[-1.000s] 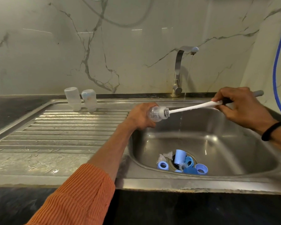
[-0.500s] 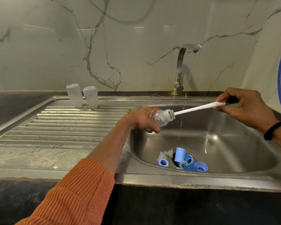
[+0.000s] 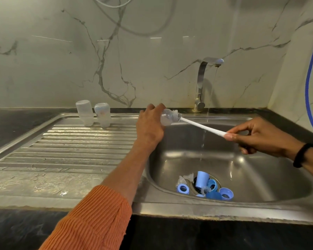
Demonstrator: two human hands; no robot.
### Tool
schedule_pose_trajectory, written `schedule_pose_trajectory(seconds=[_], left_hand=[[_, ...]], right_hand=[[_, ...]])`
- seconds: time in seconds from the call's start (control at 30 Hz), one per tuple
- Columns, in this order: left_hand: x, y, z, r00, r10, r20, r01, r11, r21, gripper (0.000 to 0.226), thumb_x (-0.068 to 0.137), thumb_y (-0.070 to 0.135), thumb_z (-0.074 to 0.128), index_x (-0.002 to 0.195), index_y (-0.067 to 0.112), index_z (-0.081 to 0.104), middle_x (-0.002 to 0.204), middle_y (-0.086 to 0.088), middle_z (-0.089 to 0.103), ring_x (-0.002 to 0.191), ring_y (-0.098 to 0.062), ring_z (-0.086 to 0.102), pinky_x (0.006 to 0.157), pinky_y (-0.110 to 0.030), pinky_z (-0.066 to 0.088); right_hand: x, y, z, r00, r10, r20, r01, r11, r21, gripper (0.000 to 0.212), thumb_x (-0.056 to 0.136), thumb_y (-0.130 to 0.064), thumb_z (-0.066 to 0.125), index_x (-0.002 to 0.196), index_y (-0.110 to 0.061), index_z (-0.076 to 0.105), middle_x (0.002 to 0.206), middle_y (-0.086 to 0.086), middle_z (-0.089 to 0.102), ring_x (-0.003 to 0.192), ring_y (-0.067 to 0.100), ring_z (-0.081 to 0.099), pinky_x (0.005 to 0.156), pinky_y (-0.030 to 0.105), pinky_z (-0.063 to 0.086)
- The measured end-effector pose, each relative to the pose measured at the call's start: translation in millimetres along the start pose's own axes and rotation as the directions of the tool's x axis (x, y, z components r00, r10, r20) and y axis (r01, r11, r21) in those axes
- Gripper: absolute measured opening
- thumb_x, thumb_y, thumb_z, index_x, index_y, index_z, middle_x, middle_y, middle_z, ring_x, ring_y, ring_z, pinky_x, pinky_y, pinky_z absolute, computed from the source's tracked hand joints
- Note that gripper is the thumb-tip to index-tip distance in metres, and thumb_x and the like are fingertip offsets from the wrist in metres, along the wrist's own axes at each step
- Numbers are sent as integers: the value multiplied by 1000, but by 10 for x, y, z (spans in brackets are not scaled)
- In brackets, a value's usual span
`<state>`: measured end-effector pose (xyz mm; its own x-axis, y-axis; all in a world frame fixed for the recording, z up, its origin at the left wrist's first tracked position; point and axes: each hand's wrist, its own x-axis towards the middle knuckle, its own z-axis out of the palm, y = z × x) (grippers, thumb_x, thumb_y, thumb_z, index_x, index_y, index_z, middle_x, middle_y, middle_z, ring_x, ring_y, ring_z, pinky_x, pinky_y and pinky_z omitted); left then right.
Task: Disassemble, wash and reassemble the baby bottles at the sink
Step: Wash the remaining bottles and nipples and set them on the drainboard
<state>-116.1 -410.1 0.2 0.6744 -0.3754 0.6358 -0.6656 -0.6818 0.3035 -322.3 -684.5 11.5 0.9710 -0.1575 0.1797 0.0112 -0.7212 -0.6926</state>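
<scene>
Since the earlier frames, we have raised our left hand and the clear bottle it grips up toward the back left rim of the sink basin, and the brush has slid partly out, its bristles now bunched at the bottle's mouth. Our right hand, over the basin's right half, pinches the white brush handle between thumb and fingertips; this hand now sits lower than before.

Behind the basin, the tap runs a thin stream into it.

Left of the basin, two clear bottles stand upside down at the back of the ridged drainboard; we judge them already washed. The held bottle looks close to finished with scrubbing.

At the basin's drain lies a heap of blue rings and caps with clear teats among them. These appear still unwashed, so we judge the task to be near its middle: disassembly done, bottle bodies nearly clean, small parts and all reassembly left.
</scene>
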Motion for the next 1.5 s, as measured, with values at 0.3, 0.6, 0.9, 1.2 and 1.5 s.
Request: schedule_pose_trajectory(seconds=[0.3, 0.6, 0.9, 1.2, 1.5], left_hand=[[-12, 19, -86, 981, 182, 71, -187, 979, 76, 44, 84, 17, 77, 124, 27, 60, 120, -2, 57, 104, -29, 54, 80, -34, 44], [-9, 130, -171, 905, 393, 162, -361, 912, -195, 37, 76, 19, 84, 110, 18, 69, 102, -4, 63, 92, -23, 59, 87, -38, 46], [-32, 48, -111, 998, 27, -56, -30, 999, -37, 45, 84, 14, 77, 123, 28, 59, 114, 0, 57, 101, -26, 54, 75, -31, 40], [-25, 37, -64, 988, 42, 149, -70, 980, 189, 49, 82, 20, 81, 126, 26, 60, 124, -4, 62, 116, -31, 56, 89, -43, 53], [-39, 7, -85, 893, 259, 369, -161, 948, -274, 53, 65, 25, 96, 110, 20, 69, 102, 1, 70, 94, -20, 64, 86, -38, 53]], right_hand=[[-9, -147, 4, 956, -167, -243, 4, 832, -554, 34, 100, -59, 46, 73, -43, 59, 59, -9, 59, 55, 15, 56, 51, 31, 41], [15, -13, -80, 948, -45, -316, -156, 800, -579, 56, 82, -58, 32, 54, -18, 59, 47, 0, 53, 46, 20, 49, 50, 33, 38], [41, 50, 322, 895, 267, 356, -389, 859, 334, 68, 85, -79, 62, 107, -15, 68, 60, 4, 40, 46, 13, 25, 41, 21, 29], [18, -307, 181, 970, -146, -197, 55, 913, -404, 15, 95, -29, 71, 100, -43, 72, 84, -17, 71, 71, 2, 64, 61, 26, 49], [-100, -229, -8, 986, -67, -152, 51, 993, -104, 6, 87, -35, 78, 93, -34, 79, 81, -4, 78, 65, 10, 70, 62, 29, 54]])
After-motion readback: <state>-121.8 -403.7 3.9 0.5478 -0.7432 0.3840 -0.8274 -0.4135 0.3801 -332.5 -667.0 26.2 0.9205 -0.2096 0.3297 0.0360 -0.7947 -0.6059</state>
